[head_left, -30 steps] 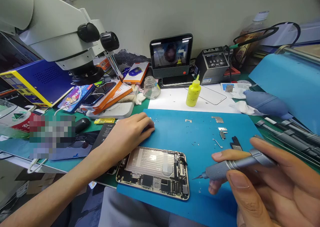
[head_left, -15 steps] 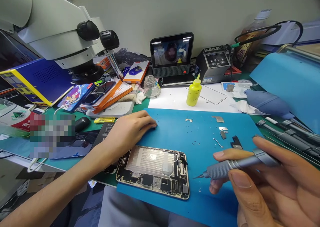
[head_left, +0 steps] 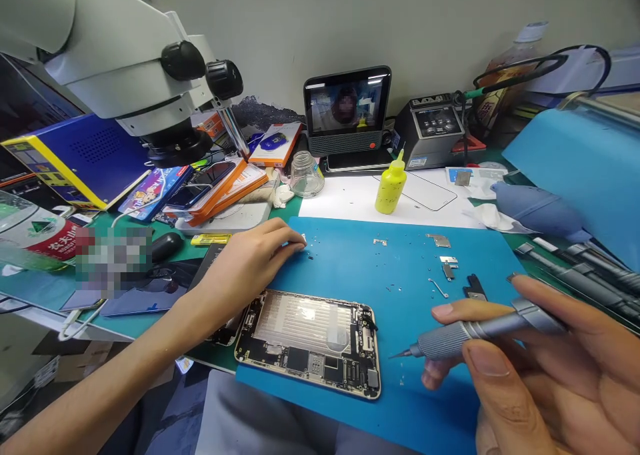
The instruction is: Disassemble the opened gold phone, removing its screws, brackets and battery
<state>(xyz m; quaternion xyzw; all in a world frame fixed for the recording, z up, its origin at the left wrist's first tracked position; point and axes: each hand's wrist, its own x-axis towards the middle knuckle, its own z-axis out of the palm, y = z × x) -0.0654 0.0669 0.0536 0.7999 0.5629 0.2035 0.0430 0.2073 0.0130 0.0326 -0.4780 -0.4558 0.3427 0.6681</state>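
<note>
My right hand (head_left: 525,368) holds a grey precision screwdriver (head_left: 445,341), its thin tip pointing left above the blue mat (head_left: 345,265). Left of that tip lies an opened phone (head_left: 310,345), its circuit board and bare metal interior facing up. My left hand (head_left: 260,258) reaches over the phone's upper left corner with its fingers pinched together at the mat. What they hold, if anything, is too small to make out. A tiny dark part (head_left: 311,257) lies just beside those fingertips. Small metal brackets (head_left: 440,241) and loose screws are spread across the mat.
A microscope (head_left: 150,75) overhangs the left side. Behind the mat stand a yellow dropper bottle (head_left: 391,187), a glass jar (head_left: 307,175), a smart display (head_left: 347,111) and a soldering station (head_left: 434,131). On the right are a blue air blower (head_left: 535,208) and several pen-like tools (head_left: 580,278).
My left hand has drawn back slightly to the left, and the tiny dark part now shows beside its fingertips. My right hand keeps its hold on the screwdriver. The view has shifted slightly.
</note>
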